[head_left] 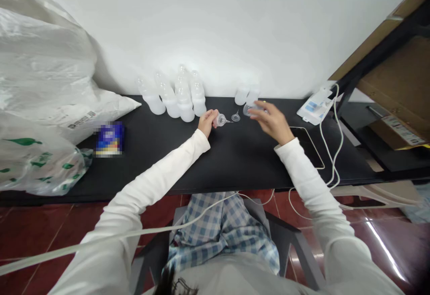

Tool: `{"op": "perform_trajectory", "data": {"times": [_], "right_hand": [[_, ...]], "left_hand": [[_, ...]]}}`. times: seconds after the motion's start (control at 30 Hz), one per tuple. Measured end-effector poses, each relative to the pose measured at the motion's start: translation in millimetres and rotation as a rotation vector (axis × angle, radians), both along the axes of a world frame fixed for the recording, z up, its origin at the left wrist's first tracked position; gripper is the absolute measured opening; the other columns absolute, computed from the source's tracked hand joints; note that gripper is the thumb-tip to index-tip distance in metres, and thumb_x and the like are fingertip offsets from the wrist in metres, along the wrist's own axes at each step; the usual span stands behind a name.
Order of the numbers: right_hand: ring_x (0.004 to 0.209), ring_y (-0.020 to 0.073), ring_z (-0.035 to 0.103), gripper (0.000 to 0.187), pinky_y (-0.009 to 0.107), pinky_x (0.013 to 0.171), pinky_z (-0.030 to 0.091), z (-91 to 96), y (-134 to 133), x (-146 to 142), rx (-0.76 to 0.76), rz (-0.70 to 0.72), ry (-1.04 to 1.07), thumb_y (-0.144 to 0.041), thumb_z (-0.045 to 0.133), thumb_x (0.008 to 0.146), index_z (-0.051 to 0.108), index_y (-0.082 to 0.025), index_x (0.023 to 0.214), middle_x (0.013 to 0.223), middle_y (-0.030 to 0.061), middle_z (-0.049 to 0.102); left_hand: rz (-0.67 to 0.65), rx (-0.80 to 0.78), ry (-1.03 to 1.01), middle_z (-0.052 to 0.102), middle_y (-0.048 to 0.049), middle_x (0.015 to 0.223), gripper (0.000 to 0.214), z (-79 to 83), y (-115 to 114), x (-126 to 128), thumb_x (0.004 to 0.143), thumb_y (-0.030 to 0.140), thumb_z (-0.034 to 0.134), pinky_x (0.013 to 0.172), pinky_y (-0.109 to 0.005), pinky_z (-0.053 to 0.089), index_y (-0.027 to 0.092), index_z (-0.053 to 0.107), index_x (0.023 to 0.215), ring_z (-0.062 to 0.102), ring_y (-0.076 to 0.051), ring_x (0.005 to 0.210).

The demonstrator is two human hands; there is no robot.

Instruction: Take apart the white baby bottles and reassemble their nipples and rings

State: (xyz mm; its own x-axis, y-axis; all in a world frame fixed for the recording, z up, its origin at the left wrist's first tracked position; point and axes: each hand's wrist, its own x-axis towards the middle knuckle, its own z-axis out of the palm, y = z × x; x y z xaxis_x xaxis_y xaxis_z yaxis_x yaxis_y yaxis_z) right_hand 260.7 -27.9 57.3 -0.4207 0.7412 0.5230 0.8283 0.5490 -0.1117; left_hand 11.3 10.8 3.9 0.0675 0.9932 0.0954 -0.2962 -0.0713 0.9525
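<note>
My left hand (207, 122) is closed around a small clear plastic bottle part (221, 119) with a pointed tip, lying on the black table (235, 160). A small clear funnel-like cap (235, 117) sits just right of it. My right hand (270, 119) reaches toward a small translucent bottle (250, 109) lying near the wall; its fingers are bent over the bottle and touch it. Two short translucent bottles (246, 93) stand behind it. Several taller translucent bottles (178, 96) stand in a group against the wall, left of my left hand.
Large white plastic bags (43, 107) fill the table's left end. A blue packet (110, 138) lies beside them. A white device with cables (317, 104) and a dark tablet (307, 145) sit at the right. A shelf with cardboard boxes (396, 89) stands far right.
</note>
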Motion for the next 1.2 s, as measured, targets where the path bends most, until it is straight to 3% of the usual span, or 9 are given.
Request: {"op": "perform_trajectory", "data": {"times": [0.1,0.17,0.3,0.5,0.63,0.77,0.97,1.07,1.2], "right_hand": [[0.102,0.0301,0.062,0.047,0.043,0.089,0.050,2.0,17.5,27.7,0.075,-0.283,0.015,-0.052,0.046,0.099,0.065,-0.021,0.128,0.108,0.0144,0.069],[0.094,0.0296,0.061,0.048,0.040,0.082,0.048,-4.5,27.9,37.4,-0.014,-0.425,-0.033,-0.054,0.043,0.099,0.067,-0.019,0.123,0.100,0.0148,0.068],[0.091,0.0279,0.062,0.043,0.034,0.072,0.044,-24.5,38.5,29.9,-0.272,-0.466,-0.093,-0.049,0.041,0.100,0.064,-0.019,0.121,0.105,0.0146,0.067],[0.097,0.0329,0.060,0.051,0.042,0.083,0.041,-24.6,41.0,-7.2,-0.146,-0.542,-0.127,-0.051,0.032,0.103,0.061,-0.016,0.126,0.110,0.0204,0.066],[0.105,0.0313,0.058,0.048,0.045,0.091,0.041,-23.0,30.2,-42.8,0.040,-0.324,-0.010,-0.047,0.031,0.104,0.059,-0.018,0.128,0.114,0.0181,0.064],[0.096,0.0257,0.061,0.040,0.041,0.087,0.047,-41.7,21.9,-76.6,-0.050,0.078,0.154,-0.047,0.042,0.101,0.053,-0.019,0.126,0.108,0.0134,0.065],[0.069,0.0147,0.056,0.024,0.029,0.065,0.048,-60.4,21.1,-88.1,-0.231,0.251,0.543,-0.047,0.048,0.099,0.047,-0.023,0.105,0.083,0.0010,0.060],[0.073,0.0152,0.057,0.013,0.029,0.069,0.050,-56.3,18.5,-87.2,-0.197,0.308,0.449,-0.036,0.045,0.100,0.050,-0.023,0.100,0.084,0.0020,0.060],[0.082,0.0190,0.058,0.016,0.034,0.080,0.051,-46.8,16.6,-80.3,-0.127,0.383,0.135,-0.024,0.041,0.099,0.057,-0.023,0.098,0.086,0.0046,0.062]], "left_hand": [[-0.015,0.063,-0.023,0.050,0.0042,0.057,0.055,-4.6,3.4,-3.5,0.079,0.056,0.076,0.050,-0.019,0.041,0.018,0.044,0.055,0.047,-0.005,0.050],[-0.022,0.061,-0.036,0.056,0.0031,0.062,0.052,-9.1,5.3,-3.9,0.078,0.058,0.076,0.052,-0.019,0.044,0.017,0.050,0.059,0.052,-0.006,0.055],[-0.035,0.069,-0.056,0.064,0.0010,0.073,0.049,-18.3,7.1,-3.2,0.070,0.061,0.080,0.058,-0.020,0.050,0.017,0.060,0.071,0.061,-0.009,0.068],[-0.031,0.151,-0.013,0.071,-0.0029,0.096,0.044,-24.1,6.1,-2.9,0.072,0.059,0.080,0.077,-0.029,0.056,0.019,0.062,0.079,0.068,-0.016,0.090],[-0.027,0.165,-0.075,0.072,-0.0060,0.110,0.049,-22.9,4.3,-0.2,0.069,0.059,0.083,0.092,-0.036,0.055,0.019,0.055,0.073,0.068,-0.019,0.104],[-0.100,0.172,-0.115,0.072,-0.0058,0.102,0.051,-22.0,3.4,1.7,0.070,0.060,0.082,0.098,-0.039,0.053,0.019,0.050,0.073,0.068,-0.021,0.109],[-0.071,0.193,0.022,0.064,0.0032,0.074,0.053,-23.4,3.7,-0.5,0.075,0.069,0.072,0.061,-0.026,0.053,0.023,0.052,0.092,0.062,-0.010,0.061],[-0.059,0.254,0.197,0.064,0.0018,0.073,0.054,-22.0,-1.0,-1.1,0.084,0.075,0.056,0.053,-0.023,0.046,0.022,0.061,0.094,0.054,-0.008,0.055],[-0.024,0.113,0.324,0.055,0.0018,0.057,0.058,-21.2,-1.2,-3.4,0.089,0.074,0.046,0.048,-0.024,0.040,0.020,0.063,0.076,0.051,-0.010,0.050]]}}
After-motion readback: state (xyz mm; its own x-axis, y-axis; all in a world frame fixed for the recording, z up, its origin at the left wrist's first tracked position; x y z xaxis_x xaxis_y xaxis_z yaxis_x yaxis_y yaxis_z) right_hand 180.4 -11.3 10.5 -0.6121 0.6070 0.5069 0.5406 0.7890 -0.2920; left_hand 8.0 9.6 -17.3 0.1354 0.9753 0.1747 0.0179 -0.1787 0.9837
